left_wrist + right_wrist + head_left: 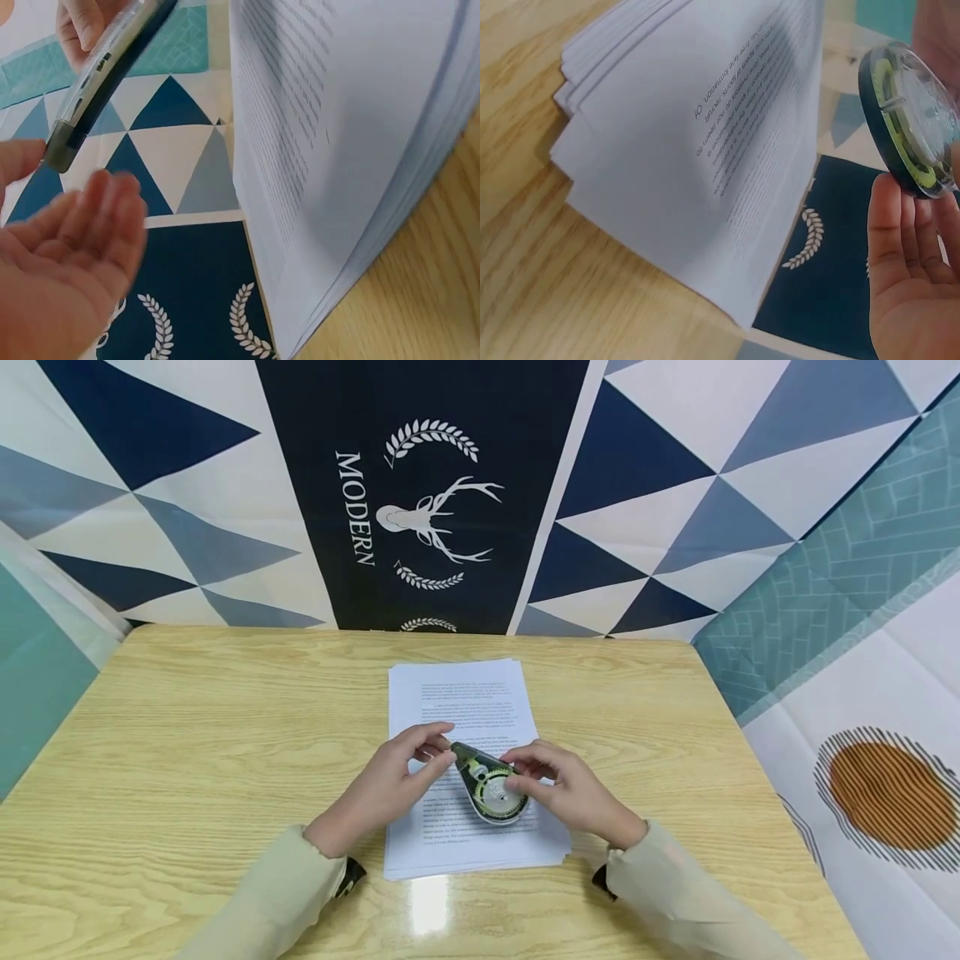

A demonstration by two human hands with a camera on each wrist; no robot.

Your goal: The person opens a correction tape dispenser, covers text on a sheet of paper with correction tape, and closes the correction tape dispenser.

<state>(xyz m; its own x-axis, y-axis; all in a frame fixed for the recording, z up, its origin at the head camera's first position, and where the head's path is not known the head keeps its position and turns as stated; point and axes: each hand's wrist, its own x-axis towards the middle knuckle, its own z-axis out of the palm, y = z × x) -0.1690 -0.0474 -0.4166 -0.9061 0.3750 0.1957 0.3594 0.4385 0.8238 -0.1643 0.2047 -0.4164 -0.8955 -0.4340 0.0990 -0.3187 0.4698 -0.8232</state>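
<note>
A correction tape [497, 792] with a clear casing, a dark edge and a yellow-green gear inside is held above a stack of printed paper [450, 693]. My right hand [558, 781] pinches its wide, round end between thumb and fingers. In the left wrist view, the narrow end of the correction tape [97, 90] carries a dark cap [64, 148]. My left hand [401, 777] is at this tip; its thumb [22, 161] touches or nearly touches the cap, while the other fingers are loosely bent below it. The right wrist view shows the round casing [907, 120] against the right fingers.
The paper stack lies on a light wood table [247, 735], its sheets slightly uneven at the edges. Behind the table hangs a patterned cloth [420, 510] with a deer head and triangles. Another printed cloth [862, 693] stands at the right side.
</note>
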